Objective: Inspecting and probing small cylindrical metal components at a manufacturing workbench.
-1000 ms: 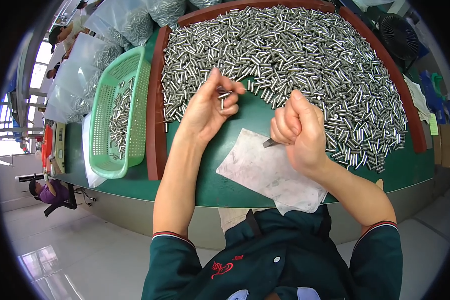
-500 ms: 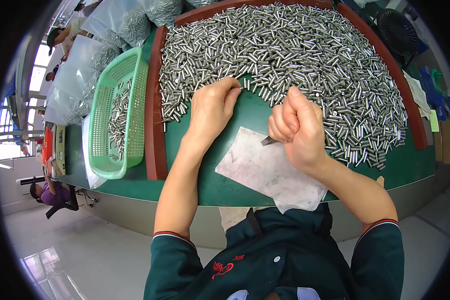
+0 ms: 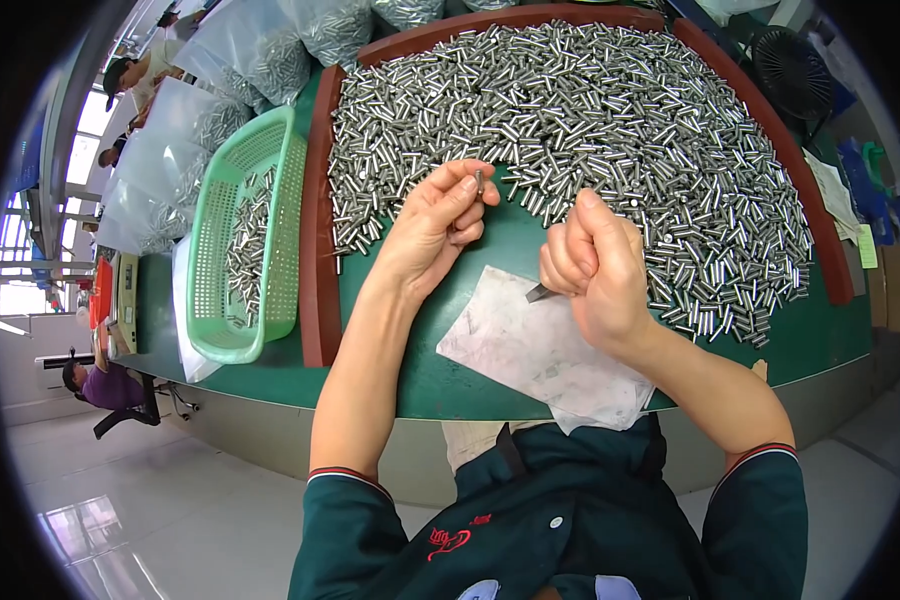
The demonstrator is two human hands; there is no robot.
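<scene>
Between the thumb and fingers of my left hand (image 3: 438,222) is a small metal pin (image 3: 480,184), held upright just off the near edge of a wide heap of similar shiny pins (image 3: 570,110). My right hand (image 3: 602,265) is closed in a fist over a white, smudged cloth (image 3: 510,335). Out of the fist's lower side sticks the dark flat tip of a tool (image 3: 539,293); its remainder is hidden in the palm. The green tabletop (image 3: 425,375) shows around the cloth.
Dark red wooden rails (image 3: 320,240) border the heap. Left of them stands a green plastic basket (image 3: 205,250) with some pins inside. Clear plastic bags of pins (image 3: 220,75) line the far left. A black fan (image 3: 792,68) stands at the far right. Other people sit at left.
My left hand has drawn back a little from the heap's edge and turned, lifting a pin into view between its fingers. My right hand has stayed nearly still.
</scene>
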